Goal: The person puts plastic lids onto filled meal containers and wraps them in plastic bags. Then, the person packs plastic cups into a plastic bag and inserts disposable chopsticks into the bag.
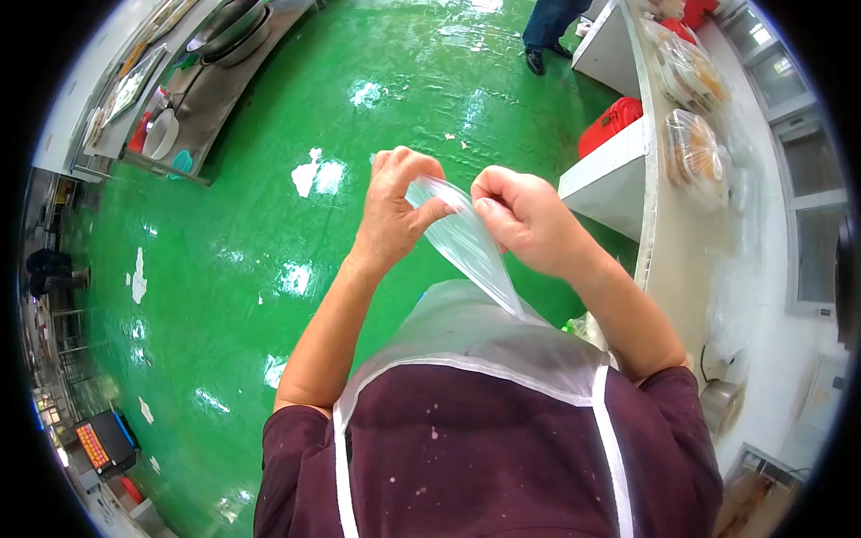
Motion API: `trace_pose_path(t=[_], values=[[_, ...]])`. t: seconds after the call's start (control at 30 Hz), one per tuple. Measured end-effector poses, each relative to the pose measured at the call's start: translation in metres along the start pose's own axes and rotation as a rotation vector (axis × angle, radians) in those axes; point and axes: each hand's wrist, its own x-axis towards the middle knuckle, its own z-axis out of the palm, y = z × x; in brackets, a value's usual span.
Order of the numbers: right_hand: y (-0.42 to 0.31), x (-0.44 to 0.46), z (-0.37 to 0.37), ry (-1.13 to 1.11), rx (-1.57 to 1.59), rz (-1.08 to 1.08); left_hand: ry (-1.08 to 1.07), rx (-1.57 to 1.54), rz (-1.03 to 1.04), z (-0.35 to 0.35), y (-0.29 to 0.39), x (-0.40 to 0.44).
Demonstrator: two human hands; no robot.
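Note:
Both my hands are raised in front of my chest, over the green floor. A folded clear plastic bag point(466, 247) hangs between them, its lower end reaching down towards my apron. My left hand point(399, 202) pinches the bag's upper part between thumb and fingers. Close beside it on the right, my right hand point(520, 215) is curled with thumb and fingertips pressed together at the bag's edge. A see-through apron point(457, 327) with white straps covers the front of my dark maroon shirt point(493, 448).
A counter point(673, 242) on the right bears plastic-wrapped food packs point(695, 157); a red container point(612, 125) sits beside it. Another person's legs point(549, 27) are at the top. Metal shelving point(215, 117) with bowls stands upper left. White patches mark the green floor point(215, 296).

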Motion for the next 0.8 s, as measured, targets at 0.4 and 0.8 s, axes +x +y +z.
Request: trace_pose_path(t=[0.4, 0.8], values=[[0.001, -0.022, 0.018, 0.427, -0.533, -0.237, -0.042, -1.006, -0.503, 0.032, 0.063, 0.001], [0.004, -0.098, -0.07, 0.787, -0.659, -0.092, -0.214, -0.833, -0.246, 0.119, 0.108, 0.049]])
